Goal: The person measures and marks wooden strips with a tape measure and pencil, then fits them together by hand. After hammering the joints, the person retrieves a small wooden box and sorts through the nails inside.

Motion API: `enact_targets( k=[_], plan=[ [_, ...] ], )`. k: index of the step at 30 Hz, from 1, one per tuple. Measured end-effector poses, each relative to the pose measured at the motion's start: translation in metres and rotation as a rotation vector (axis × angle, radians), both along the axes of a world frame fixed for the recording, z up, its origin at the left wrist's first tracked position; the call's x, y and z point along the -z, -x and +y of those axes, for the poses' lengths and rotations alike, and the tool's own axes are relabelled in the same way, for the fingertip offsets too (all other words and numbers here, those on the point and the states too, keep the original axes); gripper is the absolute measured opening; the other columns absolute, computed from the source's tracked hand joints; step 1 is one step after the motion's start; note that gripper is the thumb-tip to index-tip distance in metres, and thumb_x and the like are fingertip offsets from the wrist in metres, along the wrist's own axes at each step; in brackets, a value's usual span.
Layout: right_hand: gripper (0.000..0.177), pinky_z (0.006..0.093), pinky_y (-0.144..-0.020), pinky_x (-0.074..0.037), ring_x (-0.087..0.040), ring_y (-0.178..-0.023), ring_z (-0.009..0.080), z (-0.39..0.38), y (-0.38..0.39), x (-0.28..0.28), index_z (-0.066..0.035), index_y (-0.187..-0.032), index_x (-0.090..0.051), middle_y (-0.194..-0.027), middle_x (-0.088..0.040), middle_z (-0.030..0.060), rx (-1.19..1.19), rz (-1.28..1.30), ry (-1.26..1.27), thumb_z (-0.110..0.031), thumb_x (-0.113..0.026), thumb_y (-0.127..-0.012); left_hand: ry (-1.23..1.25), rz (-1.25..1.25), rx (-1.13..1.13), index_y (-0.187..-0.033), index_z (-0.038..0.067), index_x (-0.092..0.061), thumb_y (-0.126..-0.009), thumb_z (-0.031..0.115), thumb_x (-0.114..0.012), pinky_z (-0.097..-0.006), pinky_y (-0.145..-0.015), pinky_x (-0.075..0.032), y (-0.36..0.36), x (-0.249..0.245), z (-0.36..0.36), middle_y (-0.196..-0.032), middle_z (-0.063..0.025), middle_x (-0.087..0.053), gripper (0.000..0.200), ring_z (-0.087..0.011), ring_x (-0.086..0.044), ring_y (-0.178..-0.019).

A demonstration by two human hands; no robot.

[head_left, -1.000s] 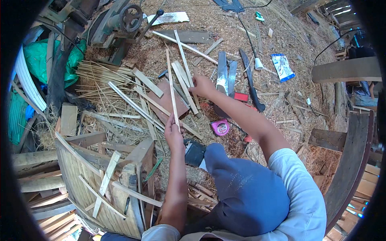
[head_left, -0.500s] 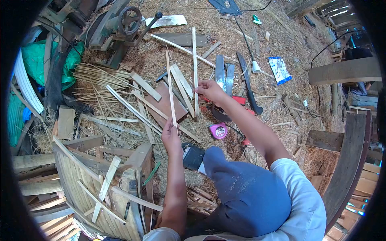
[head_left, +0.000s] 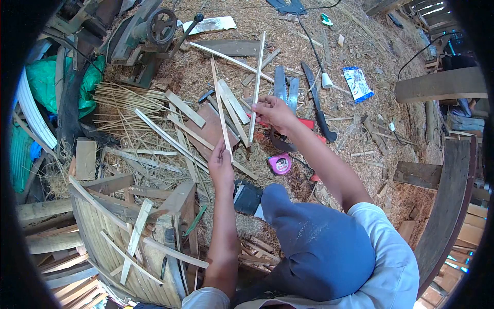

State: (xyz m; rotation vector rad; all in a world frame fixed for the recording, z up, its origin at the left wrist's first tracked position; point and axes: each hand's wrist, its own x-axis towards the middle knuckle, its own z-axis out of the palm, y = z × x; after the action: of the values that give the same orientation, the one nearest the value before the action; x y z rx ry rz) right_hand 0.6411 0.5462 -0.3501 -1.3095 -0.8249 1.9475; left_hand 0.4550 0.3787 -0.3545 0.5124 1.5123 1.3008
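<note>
My left hand [head_left: 222, 160] is closed around the lower end of a thin wooden strip [head_left: 220, 98], which points up and slightly left. My right hand [head_left: 274, 111] pinches a second pale wooden strip [head_left: 260, 67] below its middle; that one leans a little to the right. The two strips are apart, spreading wider at the top. Short wooden slats [head_left: 234, 105] and a brown board [head_left: 207, 127] lie beneath them. Just beyond my right hand are a hand saw blade [head_left: 279, 82] and a machete [head_left: 320, 114]. A pink tape measure [head_left: 281, 164] lies below it.
A bundle of thin sticks [head_left: 121, 103] lies at left, near a machine with a handwheel [head_left: 163, 27]. A curved slatted wooden piece [head_left: 110, 234] stands at lower left. A black box [head_left: 247, 199] sits by my knee. A cable with a white socket [head_left: 326, 80] crosses the shavings-covered ground.
My right hand has shifted slightly right, and its strip now leans right instead of standing nearly straight. My left hand has moved up a little, its strip tilting more to the left.
</note>
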Motion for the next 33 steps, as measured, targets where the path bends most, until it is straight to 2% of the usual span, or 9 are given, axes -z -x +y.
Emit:
enact_targets(
  k=[7, 12, 16, 18, 22, 24, 25, 29, 33],
  plan=[
    [0.047, 0.0277, -0.07, -0.059, -0.07, -0.079, 0.0149, -0.004, -0.004, 0.002, 0.007, -0.135, -0.055, -0.101, -0.072, 0.0094, 0.025, 0.074, -0.027, -0.008, -0.076, -0.095, -0.042, 0.021, 0.059, -0.147, -0.007, -0.054, -0.105, 0.003, -0.051, -0.0333, -0.111, -0.045, -0.001, 0.005, -0.002, -0.141, -0.0176, -0.064, 0.044, -0.0229, -0.061, -0.129],
    [0.044, 0.028, -0.073, -0.059, -0.069, -0.081, 0.0139, -0.016, -0.007, -0.002, 0.007, -0.132, -0.059, -0.102, -0.072, 0.0083, 0.047, 0.063, -0.041, -0.008, -0.076, -0.095, 0.031, 0.084, 0.136, -0.147, -0.002, -0.057, -0.105, 0.009, -0.055, -0.0335, -0.107, -0.047, 0.004, 0.019, -0.002, -0.138, -0.0158, -0.066, 0.043, -0.0213, -0.063, -0.122],
    [0.042, 0.0271, -0.075, -0.058, -0.069, -0.084, 0.0112, -0.037, -0.008, 0.0, 0.004, -0.131, -0.061, -0.103, -0.072, 0.0065, -0.048, -0.132, -0.241, -0.007, -0.077, -0.094, 0.048, 0.256, 0.036, -0.142, 0.002, -0.062, -0.106, 0.013, -0.058, -0.0333, -0.103, -0.048, 0.006, 0.007, 0.006, -0.136, -0.0149, -0.067, 0.039, -0.0197, -0.064, -0.116],
    [0.043, 0.0265, -0.075, -0.057, -0.068, -0.086, 0.0105, -0.053, -0.007, 0.015, 0.003, -0.132, -0.061, -0.103, -0.072, 0.0055, -0.099, -0.194, -0.397, -0.007, -0.078, -0.094, 0.02, 0.224, 0.02, -0.139, -0.002, -0.062, -0.107, 0.016, -0.059, -0.0334, -0.107, -0.047, 0.009, -0.002, 0.015, -0.137, -0.0145, -0.066, 0.037, -0.0199, -0.063, -0.122],
    [0.037, 0.026, -0.079, -0.054, -0.064, -0.087, 0.0081, -0.095, -0.007, 0.016, 0.001, -0.124, -0.063, -0.099, -0.067, 0.0015, -0.219, -0.274, -0.468, -0.007, -0.079, -0.092, -0.132, 0.077, -0.007, -0.142, -0.005, -0.058, -0.107, 0.021, -0.061, -0.0332, -0.111, -0.047, 0.006, -0.015, 0.034, -0.14, -0.0131, -0.064, 0.043, -0.0201, -0.061, -0.127],
    [0.035, 0.0264, -0.078, -0.053, -0.063, -0.084, 0.0087, -0.109, -0.008, 0.009, 0.0, -0.119, -0.065, -0.097, -0.066, 0.0019, -0.303, -0.381, -0.487, -0.009, -0.081, -0.09, -0.212, 0.012, 0.015, -0.144, -0.005, -0.056, -0.107, 0.02, -0.061, -0.0337, -0.113, -0.047, -0.001, -0.035, 0.043, -0.142, -0.0134, -0.063, 0.045, -0.0214, -0.061, -0.129],
    [0.034, 0.0267, -0.077, -0.053, -0.062, -0.083, 0.0091, -0.114, -0.007, 0.003, -0.001, -0.117, -0.066, -0.095, -0.066, 0.0021, -0.342, -0.438, -0.496, -0.009, -0.083, -0.089, -0.255, 0.02, 0.011, -0.146, -0.004, -0.054, -0.107, 0.018, -0.061, -0.0353, -0.107, -0.053, -0.004, -0.036, 0.046, -0.137, -0.0145, -0.065, 0.045, -0.0235, -0.065, -0.125],
    [0.034, 0.0339, -0.072, -0.052, -0.063, -0.079, 0.0222, -0.13, -0.003, -0.008, -0.001, -0.11, -0.067, -0.092, -0.063, 0.01, -0.298, -0.516, -0.668, -0.01, -0.085, -0.082, -0.156, -0.058, 0.072, -0.146, -0.007, -0.053, -0.108, 0.009, -0.058, -0.0332, -0.093, -0.06, -0.006, -0.06, 0.05, -0.123, -0.0155, -0.071, 0.042, -0.022, -0.072, -0.107],
    [0.035, 0.0341, -0.071, -0.052, -0.063, -0.079, 0.0218, -0.139, -0.001, -0.001, -0.003, -0.111, -0.067, -0.093, -0.062, 0.0097, -0.272, -0.514, -0.641, -0.012, -0.084, -0.083, -0.186, -0.06, 0.087, -0.143, -0.007, -0.056, -0.108, 0.009, -0.057, -0.0323, -0.094, -0.059, -0.007, -0.053, 0.047, -0.119, -0.0161, -0.073, 0.038, -0.0217, -0.072, -0.106]
  ],
)
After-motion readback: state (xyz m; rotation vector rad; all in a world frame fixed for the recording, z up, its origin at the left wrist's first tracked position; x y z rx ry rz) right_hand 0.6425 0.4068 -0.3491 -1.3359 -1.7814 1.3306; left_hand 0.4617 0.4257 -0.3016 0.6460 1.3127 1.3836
